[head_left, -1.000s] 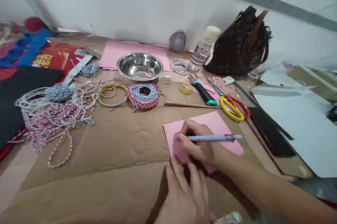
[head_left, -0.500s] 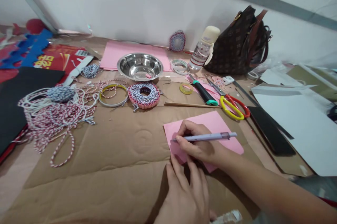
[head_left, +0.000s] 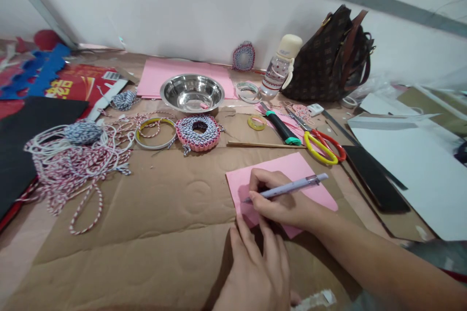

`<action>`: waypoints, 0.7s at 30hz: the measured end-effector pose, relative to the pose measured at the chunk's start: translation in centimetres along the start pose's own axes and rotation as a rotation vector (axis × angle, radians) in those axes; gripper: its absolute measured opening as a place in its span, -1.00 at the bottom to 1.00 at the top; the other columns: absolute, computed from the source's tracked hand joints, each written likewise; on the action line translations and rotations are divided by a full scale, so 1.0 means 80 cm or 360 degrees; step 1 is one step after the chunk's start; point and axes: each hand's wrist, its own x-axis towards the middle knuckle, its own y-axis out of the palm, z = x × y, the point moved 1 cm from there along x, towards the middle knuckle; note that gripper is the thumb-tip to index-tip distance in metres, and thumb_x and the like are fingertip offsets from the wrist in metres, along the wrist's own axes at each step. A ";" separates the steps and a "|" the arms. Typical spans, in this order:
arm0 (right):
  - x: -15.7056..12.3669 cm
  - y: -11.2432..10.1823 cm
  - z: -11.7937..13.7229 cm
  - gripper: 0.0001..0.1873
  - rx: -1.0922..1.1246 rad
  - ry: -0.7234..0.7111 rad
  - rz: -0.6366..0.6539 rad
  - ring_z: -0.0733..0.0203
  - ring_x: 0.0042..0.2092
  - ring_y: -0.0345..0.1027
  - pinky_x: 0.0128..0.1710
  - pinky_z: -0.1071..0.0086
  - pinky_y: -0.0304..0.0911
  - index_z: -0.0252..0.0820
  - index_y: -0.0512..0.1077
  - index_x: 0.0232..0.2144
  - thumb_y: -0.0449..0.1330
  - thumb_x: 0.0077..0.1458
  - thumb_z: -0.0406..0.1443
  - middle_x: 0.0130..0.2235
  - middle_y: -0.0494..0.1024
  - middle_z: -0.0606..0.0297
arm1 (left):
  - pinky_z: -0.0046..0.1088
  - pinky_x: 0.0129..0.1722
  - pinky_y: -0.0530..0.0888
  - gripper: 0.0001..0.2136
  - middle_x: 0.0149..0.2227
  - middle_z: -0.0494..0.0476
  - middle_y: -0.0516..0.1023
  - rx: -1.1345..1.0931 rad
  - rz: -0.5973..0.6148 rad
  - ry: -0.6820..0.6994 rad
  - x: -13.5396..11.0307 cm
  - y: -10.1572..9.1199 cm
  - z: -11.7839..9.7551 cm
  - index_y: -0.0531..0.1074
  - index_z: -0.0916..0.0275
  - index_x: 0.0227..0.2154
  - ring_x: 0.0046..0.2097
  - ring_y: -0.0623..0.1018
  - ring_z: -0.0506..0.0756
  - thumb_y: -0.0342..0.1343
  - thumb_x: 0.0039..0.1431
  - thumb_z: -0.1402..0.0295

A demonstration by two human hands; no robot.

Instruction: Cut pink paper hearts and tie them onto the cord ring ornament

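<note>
Brown cardboard (head_left: 127,213) spread under everything; right hand (head_left: 280,199) closed around a lilac pen (head_left: 292,188), tip on a pink paper sheet (head_left: 292,170). Left hand (head_left: 255,272) open, fingers spread, holding nothing, touching the sheet's lower edge. Yellow-and-red scissors (head_left: 321,148) just beyond.

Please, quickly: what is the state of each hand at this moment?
Left hand: open, holding nothing, fingertips at the edge of the pink paper.
Right hand: closed, holding a lilac pen, its tip over the paper.
</note>
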 end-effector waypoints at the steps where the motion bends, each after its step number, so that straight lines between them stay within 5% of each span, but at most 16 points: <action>1: 0.000 -0.001 0.000 -0.90 -0.0003 -0.0007 0.0004 0.36 -0.53 0.14 -0.55 0.49 0.03 -0.17 0.24 -0.53 0.09 0.00 -0.35 -0.55 0.34 0.41 | -0.05 -0.16 0.60 -0.32 -0.07 0.28 0.67 -0.0004 0.0007 0.0001 0.000 0.000 0.000 0.64 0.13 -0.09 -0.10 0.64 0.50 0.26 -0.18 -0.26; 10: -0.002 -0.001 -0.007 -0.88 -0.0005 -0.0034 0.0041 0.36 -0.53 0.11 -0.56 0.49 0.02 -0.16 0.23 -0.55 0.10 -0.01 -0.36 -0.56 0.33 0.42 | -0.07 -0.18 0.61 -0.32 -0.07 0.24 0.68 0.0010 -0.0013 0.0005 0.000 -0.002 0.000 0.64 0.09 -0.10 -0.11 0.65 0.49 0.30 -0.25 -0.24; 16: -0.004 -0.001 -0.022 -0.87 0.0107 -0.0028 -0.0332 0.34 -0.51 0.19 -0.53 0.48 0.09 -0.15 0.24 -0.50 0.12 0.06 -0.35 -0.53 0.36 0.42 | -0.08 -0.13 0.60 -0.37 -0.08 0.27 0.67 -0.0033 0.0017 -0.0050 0.000 -0.006 -0.001 0.64 0.10 -0.10 -0.07 0.63 0.48 0.27 -0.15 -0.22; 21: 0.001 0.000 -0.020 -0.84 0.0096 -0.0035 -0.0229 0.36 -0.53 0.14 -0.55 0.49 0.04 -0.16 0.25 -0.50 0.14 0.09 -0.33 -0.55 0.33 0.44 | -0.07 -0.13 0.59 -0.35 -0.08 0.27 0.67 -0.0025 0.0028 -0.0072 -0.002 -0.003 -0.002 0.64 0.11 -0.10 -0.07 0.63 0.50 0.26 -0.16 -0.24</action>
